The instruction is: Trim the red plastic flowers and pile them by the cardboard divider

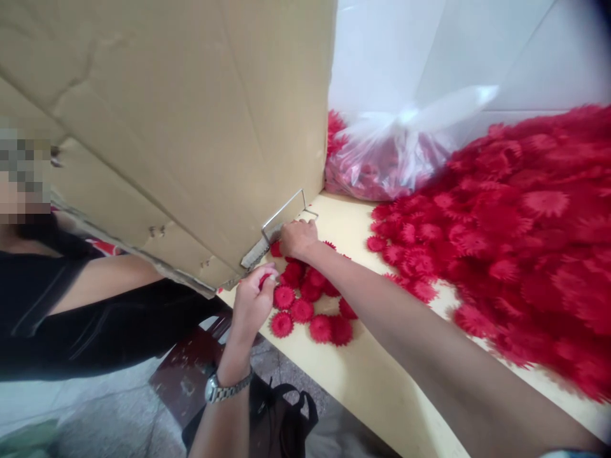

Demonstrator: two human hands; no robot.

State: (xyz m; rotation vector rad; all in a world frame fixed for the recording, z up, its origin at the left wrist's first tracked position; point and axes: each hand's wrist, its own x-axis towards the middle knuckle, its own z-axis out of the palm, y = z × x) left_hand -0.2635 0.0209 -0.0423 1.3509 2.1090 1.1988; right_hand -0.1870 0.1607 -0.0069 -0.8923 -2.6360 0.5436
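Observation:
My left hand (255, 298), with a metal watch (228, 387) on its wrist, is closed near the table's edge. A bit of a red flower (265, 278) shows between its thumb and fingers. Farther along, my right hand (298, 239) is closed and turned down beside a bent metal wire frame (283, 210) by a pale block (254, 253). What its fingers hold, if anything, is hidden; red petals show just beside them. Several red flowers with jagged edges, such as this flower (301, 310), lie loosely below my hands.
A tall cardboard sheet (191, 114) stands at the left. A person in a black top (42, 305) sits behind it. A large heap of red flowers (525, 235) covers the table's (363, 375) right side, with a filled clear plastic bag (382, 165) behind. A dark bag (281, 413) is below.

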